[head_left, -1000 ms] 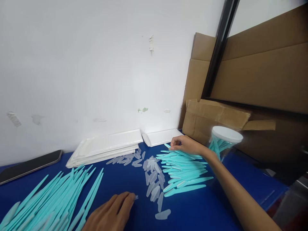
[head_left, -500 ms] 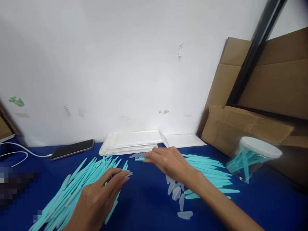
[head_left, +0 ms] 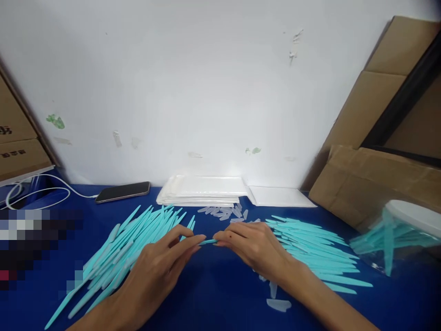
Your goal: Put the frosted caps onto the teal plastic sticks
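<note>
Between my two hands runs a slim turquoise eyebrow razor (head_left: pixel 208 242), held level above the blue table. My right hand (head_left: pixel 253 241) pinches its right part. The fingertips of my left hand (head_left: pixel 168 257) are closed at its other end, round a small clear blade cap that they now mostly hide. Under and beyond my left hand lies a heap of turquoise razors (head_left: pixel 120 248), some with clear covers. Another pile of razors (head_left: pixel 310 248) fans out beyond my right forearm. Loose clear caps (head_left: pixel 222 211) are scattered behind my hands, with more, such as one cap (head_left: pixel 279 305), near my right forearm.
White padded envelopes (head_left: pixel 203 188) are stacked against the wall. A phone (head_left: pixel 122 192) with a white cable lies at the back left. On the right, a clear jar (head_left: pixel 389 248) with a white lid holds more razors, beside cardboard (head_left: pixel 372 184).
My right hand has brought the razor down to my left fingertips, so the two hands now meet at it. The view has shifted left.
</note>
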{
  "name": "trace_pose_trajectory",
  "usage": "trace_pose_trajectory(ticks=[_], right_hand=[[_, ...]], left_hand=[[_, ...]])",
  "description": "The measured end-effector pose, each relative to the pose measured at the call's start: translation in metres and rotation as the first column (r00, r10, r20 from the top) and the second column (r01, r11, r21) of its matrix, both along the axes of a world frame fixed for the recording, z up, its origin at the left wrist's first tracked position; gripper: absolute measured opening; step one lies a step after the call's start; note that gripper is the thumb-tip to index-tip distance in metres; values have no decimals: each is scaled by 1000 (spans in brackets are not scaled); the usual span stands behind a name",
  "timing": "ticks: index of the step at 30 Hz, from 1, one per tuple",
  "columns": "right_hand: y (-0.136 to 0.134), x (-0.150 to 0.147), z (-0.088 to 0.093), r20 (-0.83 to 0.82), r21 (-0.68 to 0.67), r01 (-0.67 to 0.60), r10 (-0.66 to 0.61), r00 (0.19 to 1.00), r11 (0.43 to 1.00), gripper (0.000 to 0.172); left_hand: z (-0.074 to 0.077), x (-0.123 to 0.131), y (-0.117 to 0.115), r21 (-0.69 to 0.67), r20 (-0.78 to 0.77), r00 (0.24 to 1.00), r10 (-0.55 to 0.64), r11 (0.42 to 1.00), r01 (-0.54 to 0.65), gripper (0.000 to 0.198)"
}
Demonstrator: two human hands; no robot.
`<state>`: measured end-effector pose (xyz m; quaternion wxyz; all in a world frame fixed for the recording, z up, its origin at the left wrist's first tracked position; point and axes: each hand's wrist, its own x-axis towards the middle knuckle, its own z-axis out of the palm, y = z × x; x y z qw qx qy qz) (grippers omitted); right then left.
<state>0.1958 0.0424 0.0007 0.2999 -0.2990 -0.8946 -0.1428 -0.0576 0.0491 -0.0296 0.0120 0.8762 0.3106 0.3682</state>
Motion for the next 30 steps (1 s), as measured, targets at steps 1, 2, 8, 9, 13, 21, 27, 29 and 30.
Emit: trace_pose_trajectory(ticks=[1,2,8,9,13,21,27,29,30], right_hand=[[0,-1,-1,3,5,-6,6,1000,1000,17],[-1,-1,-2,3,13,-14,14,1000,1000,17],[-8,-7,-4,-71,-5,-72,72,995,997,13],[-11,-9,-3,-84,-7,-99,98,992,995,12],[-19,-16,2,-59,8,-137,137,989,991,24],[-19,-21,-9,-28,157,-64,69,997,986,27],[-12,-19,-11,179,47,-19,10,984,999,13],[-8,-15,-7,230,-42,45,-34,973,998,8],[-6,-12,-4,242,-81,87,-65,968,993,14]], left_hand=[[0,0,-1,-12,-4,1000,-8,1000,8,33],[0,0,-2,-22,-4,1000,-20,1000,20,34],[3,6,-13,-33,75,992,-104,994,106,41],[5,8,-15,-35,101,987,-124,991,128,43],[10,12,-21,-45,207,963,-171,982,184,51],[6,12,-23,-109,196,970,-143,980,167,39],[0,12,-22,-129,-148,987,-59,991,40,32],[0,11,-21,-102,-225,974,-10,995,-13,31],[0,11,-20,-84,-245,969,12,996,-34,32]])
